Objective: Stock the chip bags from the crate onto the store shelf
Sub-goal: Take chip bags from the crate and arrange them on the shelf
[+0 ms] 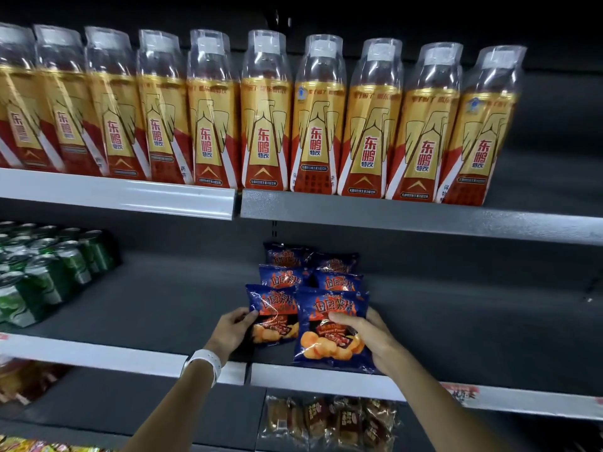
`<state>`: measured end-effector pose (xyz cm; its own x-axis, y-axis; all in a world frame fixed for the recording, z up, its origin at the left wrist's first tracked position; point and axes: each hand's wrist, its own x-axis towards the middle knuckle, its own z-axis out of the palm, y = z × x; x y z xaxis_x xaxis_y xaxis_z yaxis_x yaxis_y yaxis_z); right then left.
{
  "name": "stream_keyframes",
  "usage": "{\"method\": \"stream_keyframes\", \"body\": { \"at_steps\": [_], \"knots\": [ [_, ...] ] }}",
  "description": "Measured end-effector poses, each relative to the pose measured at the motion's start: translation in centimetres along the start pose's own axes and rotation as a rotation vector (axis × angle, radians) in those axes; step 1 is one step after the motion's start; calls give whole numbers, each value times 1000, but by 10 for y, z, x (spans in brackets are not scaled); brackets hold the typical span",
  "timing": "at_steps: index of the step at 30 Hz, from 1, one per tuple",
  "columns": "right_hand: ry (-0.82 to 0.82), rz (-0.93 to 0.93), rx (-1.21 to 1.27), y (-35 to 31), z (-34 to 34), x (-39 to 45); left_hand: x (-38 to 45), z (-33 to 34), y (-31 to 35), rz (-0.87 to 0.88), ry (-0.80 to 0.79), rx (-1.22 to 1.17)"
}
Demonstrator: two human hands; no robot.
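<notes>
My left hand (232, 329) was at the left edge of the front left chip bag (272, 316), with the thumb on the front of the bag and the other fingers behind it, so it pinched the bag's side. A white wristband (205, 363) was around this wrist. My right hand (368, 337) held the front right chip bag (329, 331) from its right side: the thumb was pressed on the front of the bag and the fingers were closed around its right edge. This bag stood almost upright, with its bottom near the front edge of the middle shelf (326, 381), and it was touching the left bag.

Behind these two bags there were more blue chip bags (310, 272) in two short rows going to the back of the same shelf. On the left part of this shelf stood green cans (49, 272), well apart from the bags. On the upper shelf (424, 216) a long row of gold and red drink bottles (264, 125) was standing. Below the middle shelf I could see brown wrapped snacks (329, 419), but they were too blurred to read.
</notes>
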<state>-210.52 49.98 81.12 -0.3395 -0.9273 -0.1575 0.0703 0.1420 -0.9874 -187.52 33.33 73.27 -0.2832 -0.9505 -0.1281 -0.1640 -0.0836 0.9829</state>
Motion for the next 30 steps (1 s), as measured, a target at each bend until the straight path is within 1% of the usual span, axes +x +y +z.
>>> {"method": "stream_keyframes", "body": {
  "at_steps": [4, 8, 15, 17, 20, 21, 23, 26, 28, 30],
  "knots": [
    [60, 1, 10, 3, -6, 7, 10, 12, 6, 40, 13, 71],
    [60, -7, 17, 3, -5, 12, 19, 17, 5, 42, 47, 110],
    [52, -14, 17, 2, -7, 14, 18, 4, 5, 23, 99, 115],
    [51, -17, 23, 1, -8, 13, 11, 4, 13, 81, 168, 160],
    [48, -27, 21, -3, -10, 9, -4, 10, 29, 312, 378, 292],
    [42, -33, 16, -5, -11, 8, -11, 15, 37, 387, 406, 328],
    [29, -41, 16, -8, -13, 4, -23, 30, 53, 482, 375, 363],
    [15, -44, 23, -13, -16, -2, -40, 59, 72, 519, 243, 364],
    [0, -48, 38, -16, -18, -6, -46, 74, 80, 472, 118, 329],
    [10, -59, 61, -19, -24, -10, -53, 86, 85, 370, 3, 250]
  ]
}}
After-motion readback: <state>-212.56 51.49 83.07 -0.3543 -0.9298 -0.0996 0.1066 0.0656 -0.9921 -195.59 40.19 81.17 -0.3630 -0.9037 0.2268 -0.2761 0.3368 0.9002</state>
